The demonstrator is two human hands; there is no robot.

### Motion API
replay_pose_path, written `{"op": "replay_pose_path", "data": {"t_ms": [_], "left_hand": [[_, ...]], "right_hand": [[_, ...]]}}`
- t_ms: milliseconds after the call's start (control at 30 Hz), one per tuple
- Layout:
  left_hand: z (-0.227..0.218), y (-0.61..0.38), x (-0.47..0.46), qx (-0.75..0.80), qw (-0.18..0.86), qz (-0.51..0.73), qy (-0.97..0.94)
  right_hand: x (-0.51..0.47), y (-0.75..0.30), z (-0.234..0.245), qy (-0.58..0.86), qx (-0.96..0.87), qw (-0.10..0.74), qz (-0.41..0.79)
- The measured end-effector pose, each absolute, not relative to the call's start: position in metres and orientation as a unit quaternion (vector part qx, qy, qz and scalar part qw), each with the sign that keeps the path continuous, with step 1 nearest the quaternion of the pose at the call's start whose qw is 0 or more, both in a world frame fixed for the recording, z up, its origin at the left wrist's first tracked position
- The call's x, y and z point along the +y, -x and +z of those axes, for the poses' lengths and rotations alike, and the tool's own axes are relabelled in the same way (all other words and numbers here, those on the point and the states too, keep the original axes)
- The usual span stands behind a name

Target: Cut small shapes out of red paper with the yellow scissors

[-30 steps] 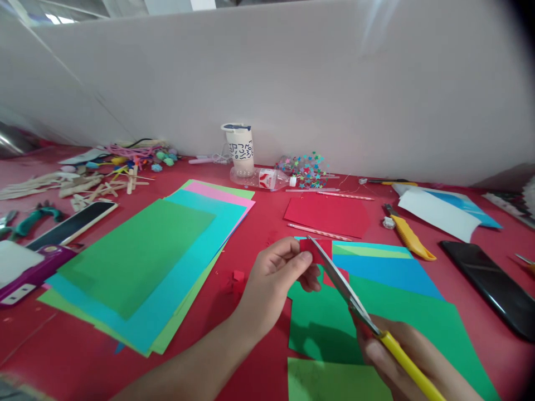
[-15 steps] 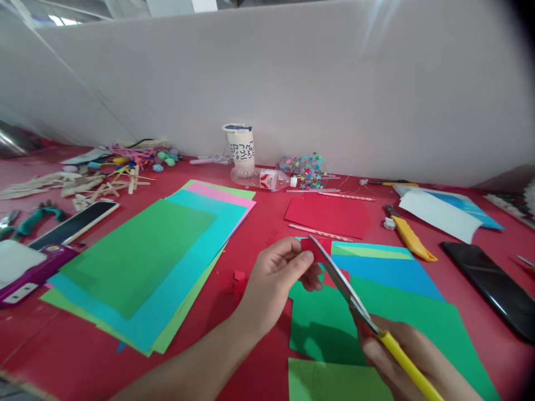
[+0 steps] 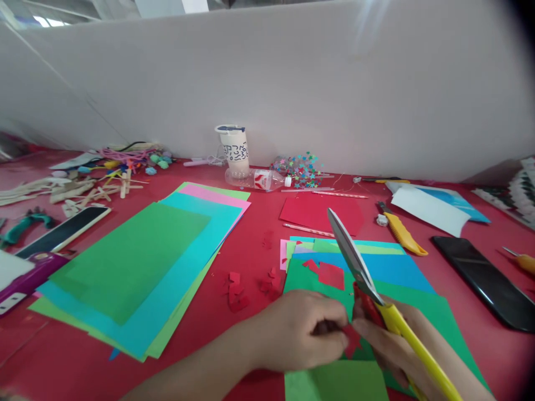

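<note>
My right hand (image 3: 403, 340) is wrapped around a pair of scissors (image 3: 355, 256) with yellow and red handles, its blades pointing up and away, nearly together. Close beside it, my left hand (image 3: 309, 331) is closed, thumb and fingers pinched at a small red paper piece (image 3: 353, 341). That piece is partly hidden by the fingers, low over a green sheet (image 3: 434, 317). A red paper square (image 3: 331, 275) with scraps lies on the coloured sheets beyond. More red paper scraps (image 3: 236, 292) are on the red table left of the sheets.
A stack of coloured paper (image 3: 137, 262) lies left. At the back stand a cup (image 3: 236, 150) and a lying plastic bottle (image 3: 261, 179). A yellow utility knife (image 3: 405, 234) and a black phone (image 3: 480, 281) lie right. Pliers (image 3: 27, 228) and craft sticks (image 3: 102, 192) are far left.
My left hand has come down and nearer to me with the red paper, away from the scissor blades. The scissors have tipped more upright. The red square and scraps on the sheets are now uncovered.
</note>
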State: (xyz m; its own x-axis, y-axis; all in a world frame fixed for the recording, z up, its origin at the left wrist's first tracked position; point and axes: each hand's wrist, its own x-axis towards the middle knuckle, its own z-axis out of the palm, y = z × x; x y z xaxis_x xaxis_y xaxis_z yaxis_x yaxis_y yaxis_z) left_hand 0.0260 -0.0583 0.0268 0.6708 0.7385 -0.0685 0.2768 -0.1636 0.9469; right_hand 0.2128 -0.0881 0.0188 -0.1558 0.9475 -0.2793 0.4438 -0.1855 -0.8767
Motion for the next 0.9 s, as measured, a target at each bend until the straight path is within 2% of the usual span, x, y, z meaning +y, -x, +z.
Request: {"op": "replay_pose_path", "data": {"t_ms": [67, 200, 367, 567, 900], "left_hand": [[0.023, -0.028, -0.061, 0.324, 0.502, 0.184, -0.781], [0.018, -0.028, -0.061, 0.364, 0.509, 0.169, -0.762], [0.017, -0.029, -0.057, 0.414, 0.602, 0.216, -0.648], [0.012, -0.035, -0.059, 0.385, 0.721, 0.228, -0.528], [0.014, -0.037, -0.058, 0.39, 0.752, 0.273, -0.456]], "right_hand": [[-0.087, -0.211, 0.019, 0.607, -0.567, 0.244, 0.501], [-0.085, -0.208, 0.016, 0.599, -0.57, 0.246, 0.506], [-0.083, -0.208, 0.013, 0.599, -0.58, 0.26, 0.487], [-0.084, -0.209, 0.019, 0.63, -0.553, 0.248, 0.485], [-0.086, -0.208, 0.028, 0.633, -0.535, 0.258, 0.495]]}}
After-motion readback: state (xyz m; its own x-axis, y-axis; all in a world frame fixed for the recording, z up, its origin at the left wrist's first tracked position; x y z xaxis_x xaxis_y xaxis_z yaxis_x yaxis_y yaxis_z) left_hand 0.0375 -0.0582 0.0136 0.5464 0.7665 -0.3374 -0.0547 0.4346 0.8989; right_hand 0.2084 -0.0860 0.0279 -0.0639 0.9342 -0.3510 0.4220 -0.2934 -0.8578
